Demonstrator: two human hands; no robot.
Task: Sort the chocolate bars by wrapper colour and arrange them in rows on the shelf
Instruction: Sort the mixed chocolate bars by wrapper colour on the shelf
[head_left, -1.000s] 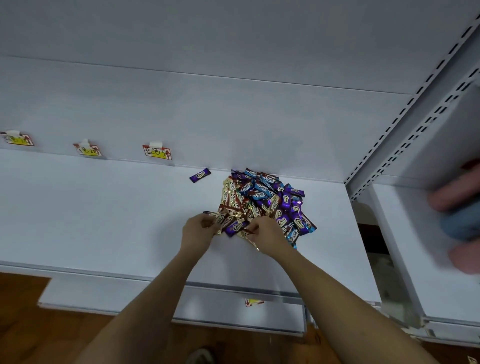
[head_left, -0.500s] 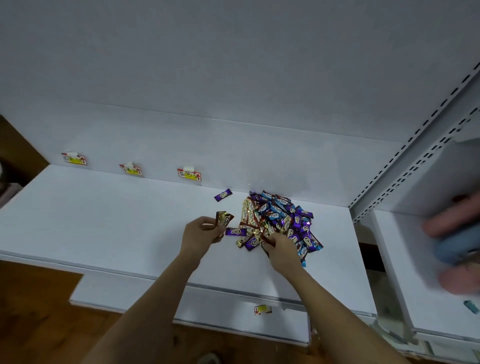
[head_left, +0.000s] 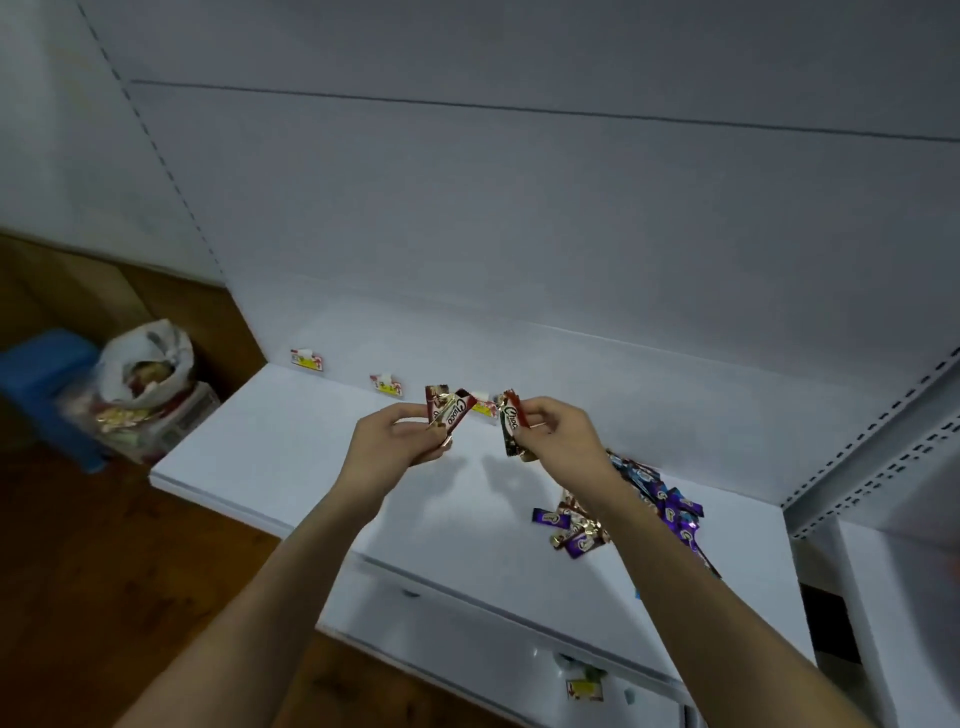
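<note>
Pinched now in the left hand (head_left: 402, 441), thumb over curled fingers: a small fan of glossy red-and-brown foil-wrapped chocolate bars (head_left: 448, 414), at least two, held up off the surface. Pinched likewise in the right hand (head_left: 561, 434): another red-and-brown foil bar (head_left: 511, 423), hanging nearly upright from the fingertips. A second ago both hands down at the near edge of the heap, picking among wrappers; half a second ago one gold-brown bar already lifted in the left, the right reaching into the pile; now both raised and carried left, clear of the heap, well above the flat white metal shelf (head_left: 291, 462). Meaning for the task, as a judgement: first colour group gathered and on its way to a bare stretch of shelf, probably to start a row there; no row laid yet. Both forearms stretched forward and slightly inward, wrists level, hands near each other but apart, bars facing the far wall beside the small yellow-and-red price tags (head_left: 385, 385). Left behind at the right, the mixed heap of purple, blue and gold-brown wrapped bars (head_left: 660, 506), partly hidden by the right forearm, with one loose purple bar (head_left: 546, 517) just left of it. Far left on the floor, a white plastic bag of goods (head_left: 148, 364) against a blue plastic stool (head_left: 36, 374).
</note>
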